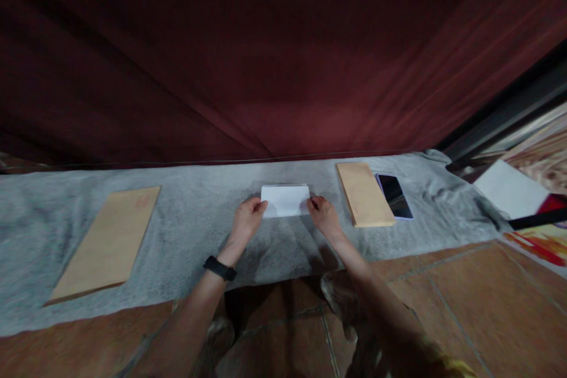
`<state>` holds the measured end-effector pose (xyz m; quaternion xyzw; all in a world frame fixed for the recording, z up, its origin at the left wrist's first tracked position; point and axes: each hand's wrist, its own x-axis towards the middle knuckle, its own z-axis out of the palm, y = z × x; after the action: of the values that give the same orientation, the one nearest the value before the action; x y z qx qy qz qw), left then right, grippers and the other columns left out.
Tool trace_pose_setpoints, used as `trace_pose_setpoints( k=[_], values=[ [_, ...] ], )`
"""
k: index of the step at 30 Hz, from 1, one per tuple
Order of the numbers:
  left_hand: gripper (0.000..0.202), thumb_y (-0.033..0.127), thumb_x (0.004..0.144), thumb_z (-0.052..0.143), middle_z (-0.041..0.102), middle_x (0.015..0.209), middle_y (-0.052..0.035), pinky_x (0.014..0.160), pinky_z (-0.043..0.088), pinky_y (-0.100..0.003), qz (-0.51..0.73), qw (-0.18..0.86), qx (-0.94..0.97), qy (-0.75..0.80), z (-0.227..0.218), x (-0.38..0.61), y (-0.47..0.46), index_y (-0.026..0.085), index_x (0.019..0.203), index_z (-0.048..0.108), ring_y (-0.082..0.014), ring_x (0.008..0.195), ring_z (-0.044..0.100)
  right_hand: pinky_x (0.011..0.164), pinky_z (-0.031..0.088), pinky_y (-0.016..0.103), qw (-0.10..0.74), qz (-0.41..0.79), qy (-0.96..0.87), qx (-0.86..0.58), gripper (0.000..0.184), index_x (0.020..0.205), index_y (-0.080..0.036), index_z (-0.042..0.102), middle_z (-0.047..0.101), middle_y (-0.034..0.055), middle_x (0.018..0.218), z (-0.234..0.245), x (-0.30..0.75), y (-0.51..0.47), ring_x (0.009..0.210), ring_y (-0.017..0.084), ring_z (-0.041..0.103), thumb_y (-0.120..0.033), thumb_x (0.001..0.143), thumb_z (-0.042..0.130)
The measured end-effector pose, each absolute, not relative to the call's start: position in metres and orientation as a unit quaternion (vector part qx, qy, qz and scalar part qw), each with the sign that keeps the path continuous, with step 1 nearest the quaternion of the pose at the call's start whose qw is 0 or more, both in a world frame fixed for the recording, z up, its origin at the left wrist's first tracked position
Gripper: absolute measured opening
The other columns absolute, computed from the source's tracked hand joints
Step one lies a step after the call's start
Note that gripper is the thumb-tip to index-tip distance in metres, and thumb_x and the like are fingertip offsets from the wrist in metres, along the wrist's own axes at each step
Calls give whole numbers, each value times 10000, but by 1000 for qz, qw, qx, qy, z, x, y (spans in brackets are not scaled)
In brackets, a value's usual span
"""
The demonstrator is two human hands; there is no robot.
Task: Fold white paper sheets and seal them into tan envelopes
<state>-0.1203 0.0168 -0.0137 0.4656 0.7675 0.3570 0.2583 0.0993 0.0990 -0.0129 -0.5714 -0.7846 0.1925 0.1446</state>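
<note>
A folded white sheet of paper (286, 201) is held level between my two hands, just over the grey cloth (195, 212). My left hand (249, 217) pinches its left edge between thumb and fingers. At the opposite edge, my right hand (323, 215) grips the paper the same way. Right of my right hand lies a stack of brown envelopes (365, 195). Farther off to the left, another brown envelope (108, 242), or a pile of them, rests at a slant on the cloth.
Beside the right-hand envelopes lies a dark-screened phone (396, 196) with a pale purple rim. A dark red curtain (283, 71) hangs behind the cloth. Brown floor tiles (452, 289) run along the front. At far right are a dark frame bar (500, 106) and a white sheet (511, 189).
</note>
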Motion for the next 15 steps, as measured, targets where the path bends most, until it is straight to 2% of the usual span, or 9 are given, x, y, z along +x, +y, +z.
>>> trace_pose_setpoints(
  k=[6,10,15],
  values=[
    [263,355,950,527,766,887,-88,659,415,-275,215,181,475,834,4,-109,20,189,874,717,-204,763,678,816,386,288,83,141,-782,-601,299,967,-212,723,766,78,1052,-5,93,92,968,204,708,-309,1039,450],
    [295,353,985,494,782,993,-115,716,456,-279,165,172,474,848,11,-103,22,183,982,735,-230,880,719,842,373,302,78,126,-781,-606,298,972,-214,720,770,79,1046,-2,91,91,975,211,708,-309,1043,446],
    [327,329,1010,439,774,1033,-146,763,493,-313,105,125,471,867,16,-94,19,177,1107,712,-274,958,730,856,364,318,77,93,-785,-608,277,984,-204,718,771,96,1052,-3,87,90,975,231,708,-319,1035,471]
  ],
)
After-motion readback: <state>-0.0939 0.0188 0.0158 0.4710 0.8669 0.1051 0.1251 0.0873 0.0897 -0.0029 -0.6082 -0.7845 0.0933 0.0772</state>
